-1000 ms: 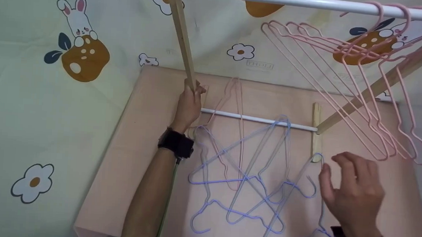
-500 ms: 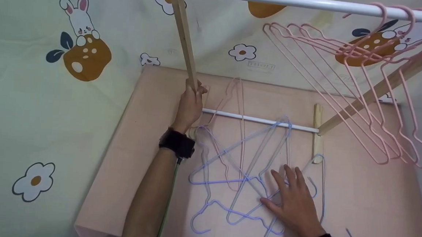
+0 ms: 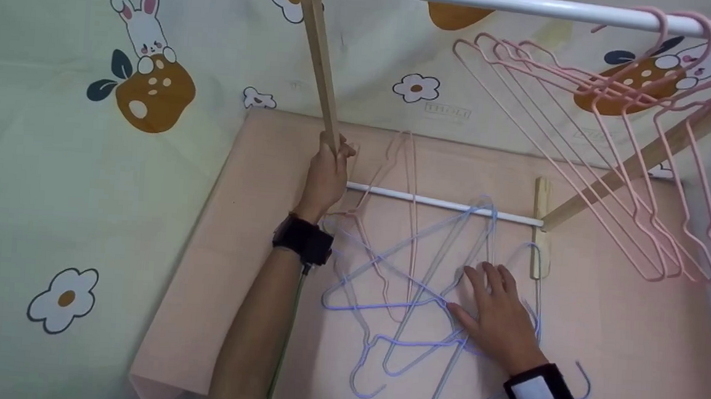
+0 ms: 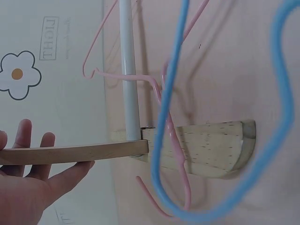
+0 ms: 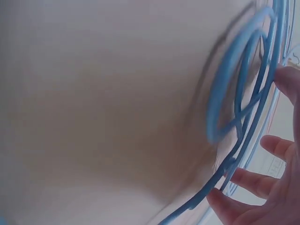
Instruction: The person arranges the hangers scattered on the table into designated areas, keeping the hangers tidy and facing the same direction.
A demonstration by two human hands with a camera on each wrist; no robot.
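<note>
My left hand [image 3: 327,176] grips the left wooden post [image 3: 319,61] of a clothes rack low down. In the left wrist view its fingers [image 4: 23,136] lie on both sides of the post. My right hand [image 3: 499,316] is over a loose pile of blue wire hangers [image 3: 398,304], fingers spread. In the right wrist view its fingertips [image 5: 218,197] touch the blue wires. One blue hanger [image 3: 539,297] lies partly under that hand, its hook out to the right. A pink hanger [image 3: 413,246] lies by the pile, across the rack's lower white bar [image 3: 442,202].
Several pink hangers [image 3: 640,180] hang at the right end of the rack's white top rod [image 3: 485,1]. The right wooden post [image 3: 616,172] leans toward its wooden foot [image 3: 539,248]. A pink cloth [image 3: 200,313] covers the table, with a patterned curtain [image 3: 35,192] behind.
My right hand has come left and down from beside the hanging pink hangers onto the blue pile. Some blue hangers have shifted and bunched closer together. My left hand keeps its grip on the post.
</note>
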